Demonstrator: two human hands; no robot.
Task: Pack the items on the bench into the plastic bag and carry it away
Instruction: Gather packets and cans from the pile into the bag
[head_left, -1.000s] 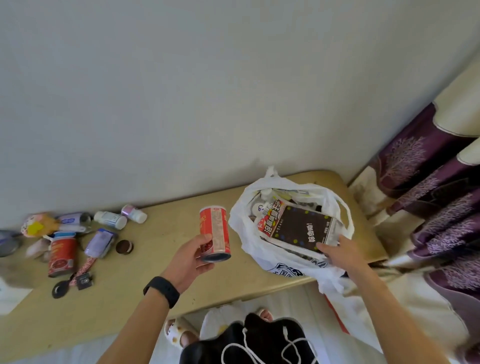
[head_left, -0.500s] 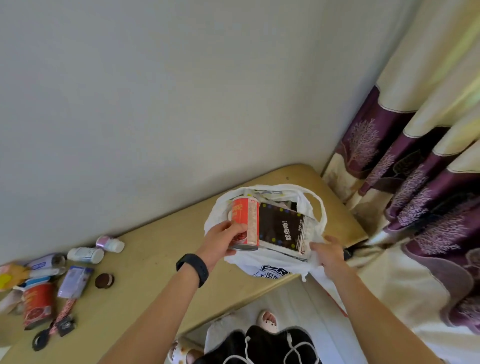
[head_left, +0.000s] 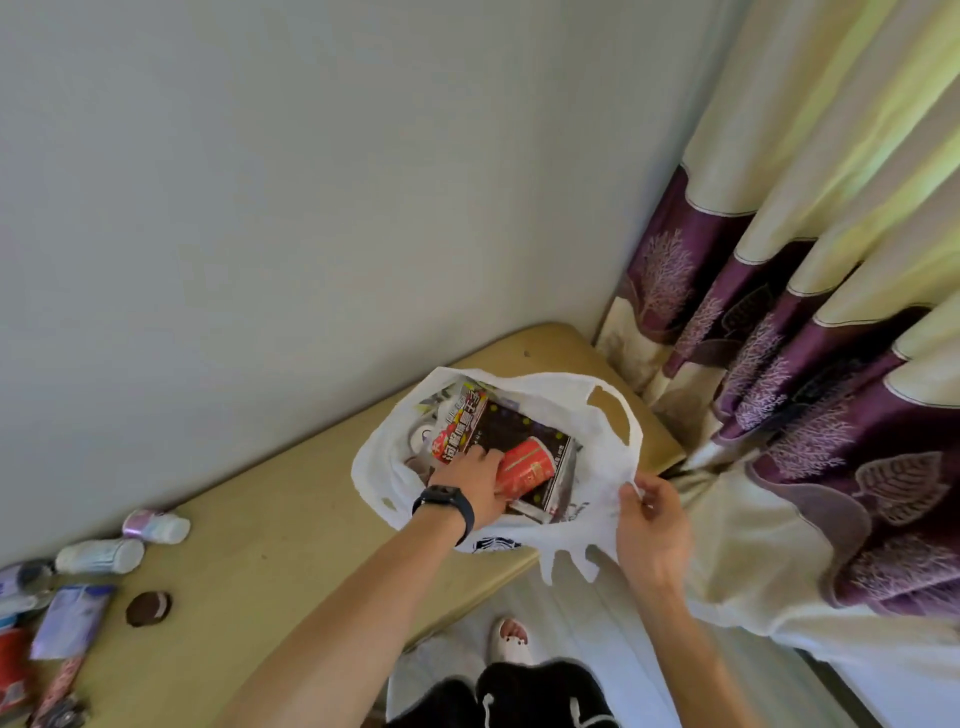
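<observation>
A white plastic bag (head_left: 597, 410) stands open at the right end of the wooden bench (head_left: 291, 525). Inside it lie a dark box (head_left: 519, 431) and other packets. My left hand (head_left: 475, 480), with a black watch on the wrist, is inside the bag's mouth, gripping a red can (head_left: 527, 465) that lies tilted on the dark box. My right hand (head_left: 652, 525) pinches the bag's near rim and holds it open. On the bench's left end lie two small white bottles (head_left: 127, 543), a round brown lid (head_left: 149, 608), a pale purple packet (head_left: 72, 618) and more items, cut off by the frame.
A grey wall runs behind the bench. Purple and cream curtains (head_left: 810, 332) hang close to the bench's right end. Below, my foot in a white sandal (head_left: 511, 636) stands on a pale floor.
My left hand carried the red can from above the bench into the bag and laid it on the dark box. My right hand shifted to pinch the bag's rim. The view swung right.
</observation>
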